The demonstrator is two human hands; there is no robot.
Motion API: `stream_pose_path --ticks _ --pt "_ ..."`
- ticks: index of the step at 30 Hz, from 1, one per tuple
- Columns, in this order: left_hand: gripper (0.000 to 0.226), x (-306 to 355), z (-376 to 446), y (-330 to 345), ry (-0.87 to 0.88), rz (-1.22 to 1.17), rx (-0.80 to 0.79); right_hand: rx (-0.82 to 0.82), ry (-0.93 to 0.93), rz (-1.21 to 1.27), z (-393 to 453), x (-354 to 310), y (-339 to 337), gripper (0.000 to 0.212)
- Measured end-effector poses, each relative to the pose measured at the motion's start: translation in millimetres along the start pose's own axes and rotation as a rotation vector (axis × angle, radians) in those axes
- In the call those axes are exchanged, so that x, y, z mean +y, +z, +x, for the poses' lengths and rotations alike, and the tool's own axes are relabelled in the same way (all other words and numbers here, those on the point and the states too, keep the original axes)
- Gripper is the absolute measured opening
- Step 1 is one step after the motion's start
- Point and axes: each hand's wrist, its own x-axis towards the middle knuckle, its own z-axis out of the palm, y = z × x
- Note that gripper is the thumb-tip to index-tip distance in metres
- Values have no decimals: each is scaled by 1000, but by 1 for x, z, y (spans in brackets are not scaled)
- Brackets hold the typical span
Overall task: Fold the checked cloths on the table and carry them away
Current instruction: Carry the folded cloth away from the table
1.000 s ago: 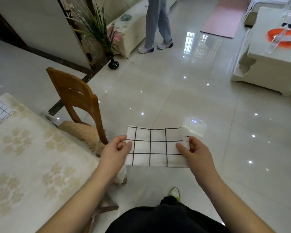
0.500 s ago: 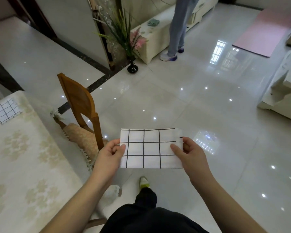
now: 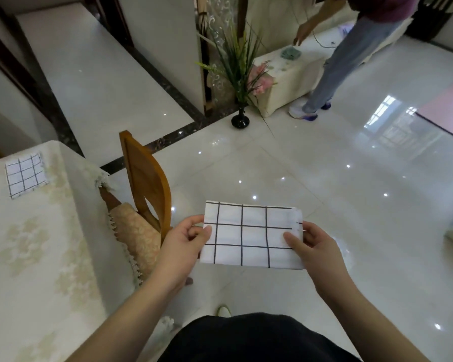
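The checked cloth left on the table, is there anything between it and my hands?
Nothing lies on the table cloth, but both hands, left and right, grip the folded cloth, and the wooden chair stands between them and the table.

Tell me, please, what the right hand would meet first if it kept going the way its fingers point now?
The right hand points leftward across the folded checked cloth it pinches; past that cloth it would probably meet the left hand, though depth is unclear.

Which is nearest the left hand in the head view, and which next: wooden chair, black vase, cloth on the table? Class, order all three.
From the left hand:
1. Wooden chair, just beside it on its left.
2. Cloth on the table, far left.
3. Black vase, ahead on the floor.
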Motion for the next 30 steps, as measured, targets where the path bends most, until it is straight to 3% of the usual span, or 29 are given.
stream_pose_path --ticks 11,19,30 --pt "24 69 127 39 35 118 110 -107 -27 12 164 -53 -1 18" --pt "24 126 202 71 37 -1 315 -302 -96 -61 293 -123 -1 17" --pt "31 131 272 22 -61 -158 592 -588 -135 -157 398 -182 103 20"
